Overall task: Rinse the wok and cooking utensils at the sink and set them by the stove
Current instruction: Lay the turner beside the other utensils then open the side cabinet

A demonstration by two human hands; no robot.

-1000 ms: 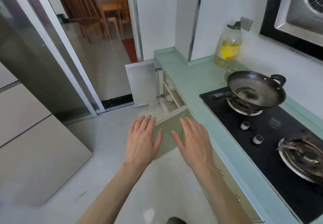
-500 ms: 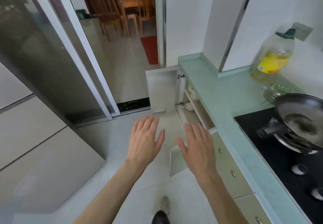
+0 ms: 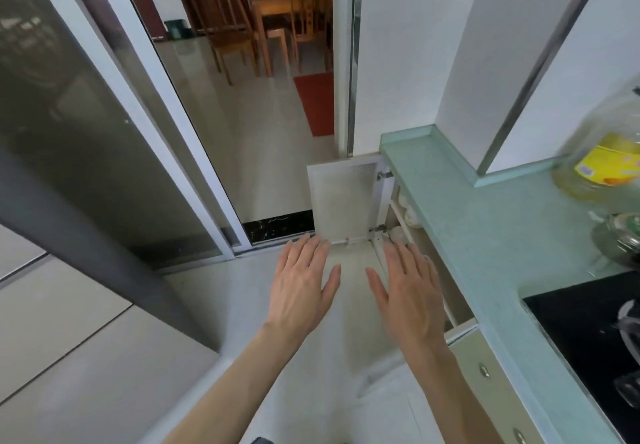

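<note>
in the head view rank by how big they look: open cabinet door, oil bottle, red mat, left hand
1. Cabinet door
2. Left hand, near the camera, so it may look larger than it is
3. Oil bottle, cut off by the frame
4. Red mat

We see a bright, evenly daylit kitchen with soft shadows, a dimmer warm-toned room far through the doorway, faint reflections on the dark glass door [image 3: 86,139] at left, wide-angle bending of straight lines toward the edges, and motion blur smearing the oil bottle [image 3: 602,156] at right.
</note>
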